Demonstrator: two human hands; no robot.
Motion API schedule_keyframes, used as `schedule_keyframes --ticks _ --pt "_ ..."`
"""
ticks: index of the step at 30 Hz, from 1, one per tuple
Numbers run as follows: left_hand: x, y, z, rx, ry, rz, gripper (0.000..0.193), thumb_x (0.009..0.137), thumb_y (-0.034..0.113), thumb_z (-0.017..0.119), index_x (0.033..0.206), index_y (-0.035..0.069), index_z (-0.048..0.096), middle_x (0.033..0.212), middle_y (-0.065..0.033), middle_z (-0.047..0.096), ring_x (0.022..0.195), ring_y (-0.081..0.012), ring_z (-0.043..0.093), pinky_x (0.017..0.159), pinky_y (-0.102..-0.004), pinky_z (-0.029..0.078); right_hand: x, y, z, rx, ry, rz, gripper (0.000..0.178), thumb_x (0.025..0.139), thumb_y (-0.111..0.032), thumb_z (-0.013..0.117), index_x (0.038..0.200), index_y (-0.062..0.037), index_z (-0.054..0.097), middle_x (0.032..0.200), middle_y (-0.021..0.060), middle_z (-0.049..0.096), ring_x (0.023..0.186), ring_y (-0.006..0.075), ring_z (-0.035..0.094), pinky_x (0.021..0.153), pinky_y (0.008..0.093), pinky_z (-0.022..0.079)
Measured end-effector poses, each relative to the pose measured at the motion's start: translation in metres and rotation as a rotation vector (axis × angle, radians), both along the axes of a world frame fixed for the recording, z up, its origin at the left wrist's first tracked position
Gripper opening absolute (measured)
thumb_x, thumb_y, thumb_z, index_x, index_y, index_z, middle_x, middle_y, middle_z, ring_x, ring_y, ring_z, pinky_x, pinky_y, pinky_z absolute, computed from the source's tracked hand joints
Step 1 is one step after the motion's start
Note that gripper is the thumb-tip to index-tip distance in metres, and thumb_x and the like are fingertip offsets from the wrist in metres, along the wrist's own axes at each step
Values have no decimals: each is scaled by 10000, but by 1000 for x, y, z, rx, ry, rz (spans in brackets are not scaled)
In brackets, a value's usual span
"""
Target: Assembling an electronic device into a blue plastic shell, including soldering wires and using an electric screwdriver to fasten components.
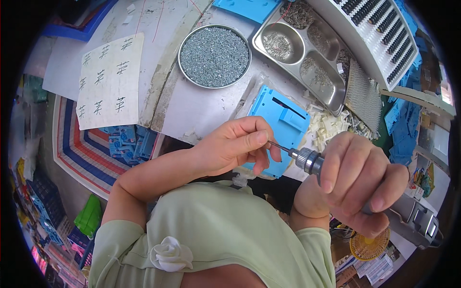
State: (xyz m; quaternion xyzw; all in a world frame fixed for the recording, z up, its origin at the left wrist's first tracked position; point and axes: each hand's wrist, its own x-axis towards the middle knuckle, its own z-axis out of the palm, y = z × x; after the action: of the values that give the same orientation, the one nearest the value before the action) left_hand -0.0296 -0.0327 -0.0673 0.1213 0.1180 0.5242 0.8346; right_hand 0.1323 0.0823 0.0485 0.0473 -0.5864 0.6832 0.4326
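A: Grip?
B: Right hand (pixel 362 180) holds screwdriver (pixel 308 161); left hand (pixel 235 144) pinches its tip, over blue case (pixel 279 124) on desk (pixel 185 111).
A: Progress?
B: Judged early: no driven screw visible; loose screws (pixel 214 56) fill bowl (pixel 214 87).

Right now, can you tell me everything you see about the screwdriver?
The screwdriver has a thin, dark metal-looking bit and a ribbed, silvery collar. The right hand wraps around its body, hiding much of it. It slants, with its tip pointing left and slightly up in the picture, in front of a blue plastic piece. The tip meets the left hand's fingers. I can't tell whether it's spinning.
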Motion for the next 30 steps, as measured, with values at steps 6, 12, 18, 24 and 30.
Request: schedule_keyframes --ticks 6,12,18,24,30 --pt "0 0 -3 -12 38 31 206 1087 256 535 1090 61 602 1023 -120 702 759 -165 661 718 -310 537 -4 -3 -1 -12 -20 -24 254 931 -300 760 976 -136 572 655 -44 618 505 64 545 598 249 529" --pt "-28 10 15 18 1034 288 214 1018 127 605 829 33 646 824 -76 695 705 -136 646 685 -300 501 -5 4 -5 -5 -74 -122 194 974 -277 659 1028 -114 568 644 -34 569 544 101 512 621 290 494" --pt "-22 0 -7 786 1668 513 160 798 110 741 750 81 591 813 -52 652 790 -257 664 837 -455 508 -30 38 -51 5 -168 -220 203 996 -253 589 1060 -63 558 634 -4 471 582 145 463 674 364 450" --pt "5 -1 -17 964 1735 569 173 802 84 730 843 116 566 1129 -21 703 1138 -194 678 1103 -557 372 -41 41 -72 -20 -220 -235 151 997 -185 604 996 -54 529 625 5 464 560 141 453 627 337 441" --pt "10 -12 -18 980 1869 567 154 825 86 719 835 126 571 1168 -2 716 1197 -159 669 1097 -541 383 -49 32 -79 -16 -389 -422 176 989 -145 613 895 -67 486 610 11 461 527 136 439 568 330 435"
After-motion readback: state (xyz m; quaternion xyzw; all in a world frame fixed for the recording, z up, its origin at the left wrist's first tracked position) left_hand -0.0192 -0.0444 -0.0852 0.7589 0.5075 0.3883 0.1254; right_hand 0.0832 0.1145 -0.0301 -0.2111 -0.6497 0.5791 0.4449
